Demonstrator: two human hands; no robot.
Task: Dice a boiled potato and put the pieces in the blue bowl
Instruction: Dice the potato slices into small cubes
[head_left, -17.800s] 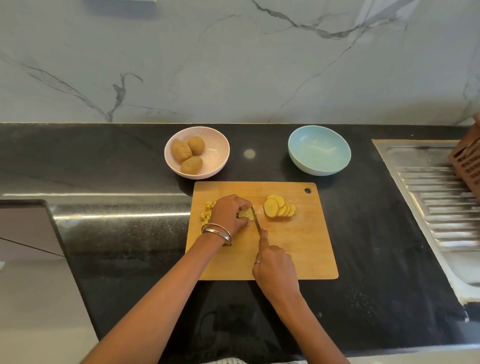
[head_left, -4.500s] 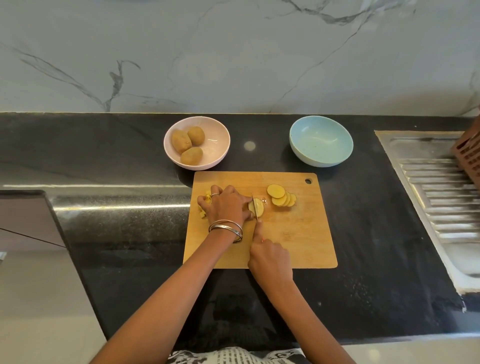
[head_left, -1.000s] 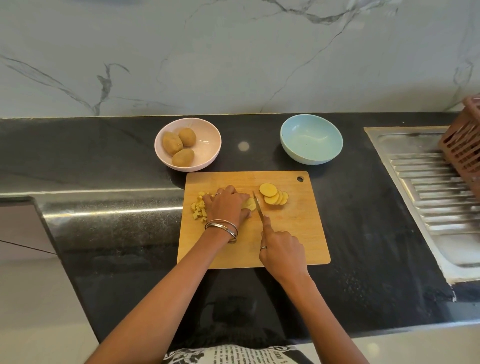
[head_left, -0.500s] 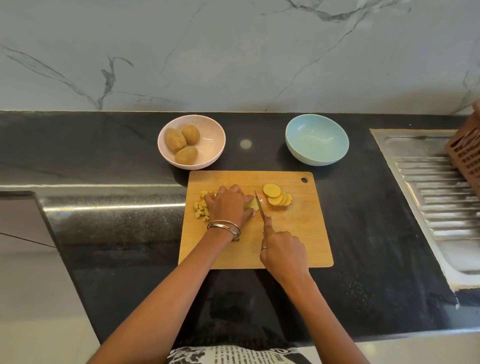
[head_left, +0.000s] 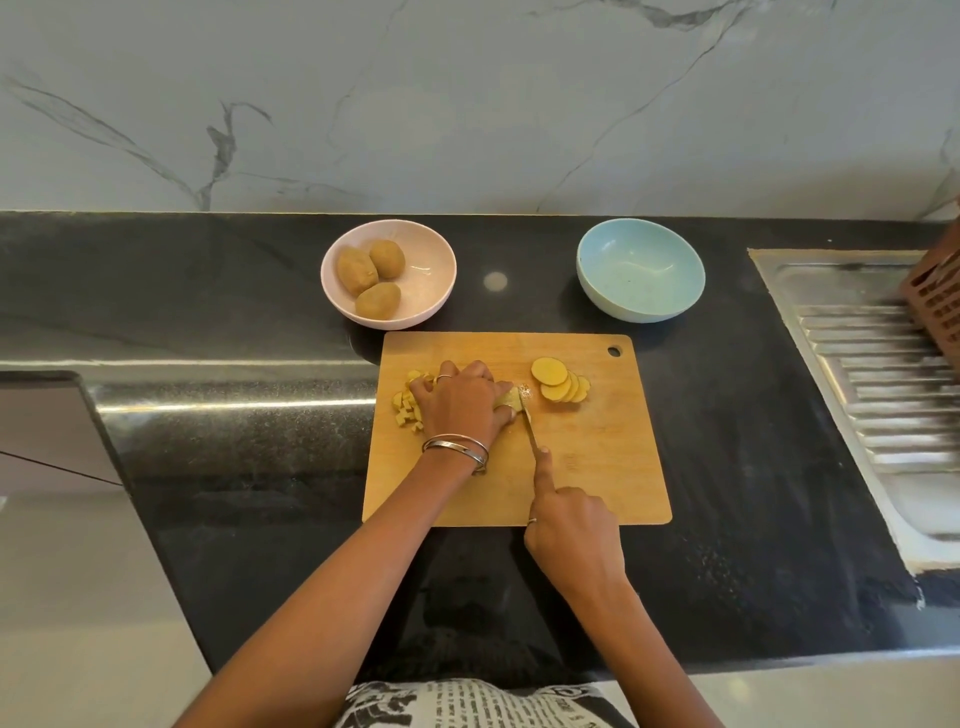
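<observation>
On the wooden cutting board, my left hand presses down on a stack of potato slices, mostly hidden under the fingers. My right hand grips a knife, index finger along its spine, blade against the held slices. Diced potato pieces lie to the left of my left hand. A fan of round potato slices sits to the right of the blade. The blue bowl stands behind the board, with nothing in it.
A pink bowl with three whole potatoes stands behind the board's left corner. A steel sink drainboard lies to the right, with a brown slotted basket on it. The black counter drops to a lower ledge at the left.
The knife blade has come down closer against the held slices. My left hand stays on the stack. The view has shifted slightly.
</observation>
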